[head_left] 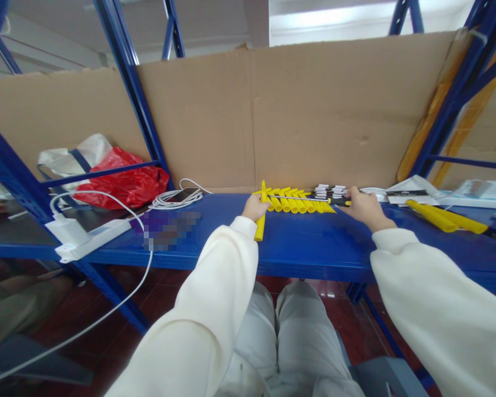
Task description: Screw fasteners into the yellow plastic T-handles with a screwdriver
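Note:
My left hand is closed around a yellow plastic tube-like piece with a cross-shaped upper end, held upright above the blue shelf. In my right hand is a screwdriver with a black and yellow handle. Its long metal shaft points left, and the tip reaches the upper part of the yellow piece; whether it touches a screw is too small to tell. Behind the shaft, several similar yellow pieces lie side by side in a row. Small black-and-white items sit just left of my right hand.
Two yellow tubes lie on the blue shelf at right. On the left are a coiled white cable, a white power strip and a red plastic bag. A cardboard panel stands behind, between blue posts.

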A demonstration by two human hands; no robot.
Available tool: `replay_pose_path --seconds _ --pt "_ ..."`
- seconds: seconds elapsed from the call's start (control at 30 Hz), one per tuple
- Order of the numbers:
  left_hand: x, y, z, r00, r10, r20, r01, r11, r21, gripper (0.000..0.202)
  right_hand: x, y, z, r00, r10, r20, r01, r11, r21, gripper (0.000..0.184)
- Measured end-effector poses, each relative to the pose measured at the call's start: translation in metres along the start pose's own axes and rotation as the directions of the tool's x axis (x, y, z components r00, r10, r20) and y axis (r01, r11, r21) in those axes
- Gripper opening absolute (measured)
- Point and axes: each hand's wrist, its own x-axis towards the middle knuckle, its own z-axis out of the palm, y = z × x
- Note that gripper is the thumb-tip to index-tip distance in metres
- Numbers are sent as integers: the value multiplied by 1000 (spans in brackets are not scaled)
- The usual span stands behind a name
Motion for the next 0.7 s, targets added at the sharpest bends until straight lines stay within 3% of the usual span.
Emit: replay_pose_path --seconds 0.23,0.4,0.57,0.7 --pt "1 -3 -1 1000 -29 1 29 1000 -8 21 -1 -2 3 998 -63 -17 63 998 16 41" --pt "3 -5 0 999 -33 -3 33 999 -7 20 0 -2 0 994 -107 -7 107 994 7 33" --pt "3 -4 1 1000 -27 -3 27 1000 -8 19 -1 -4 -5 996 -88 -3 88 996 -33 28" --pt "2 -4 2 1000 -26 -8 26 1000 -13 16 -3 -9 -8 999 -4 50 6 999 -34 31"
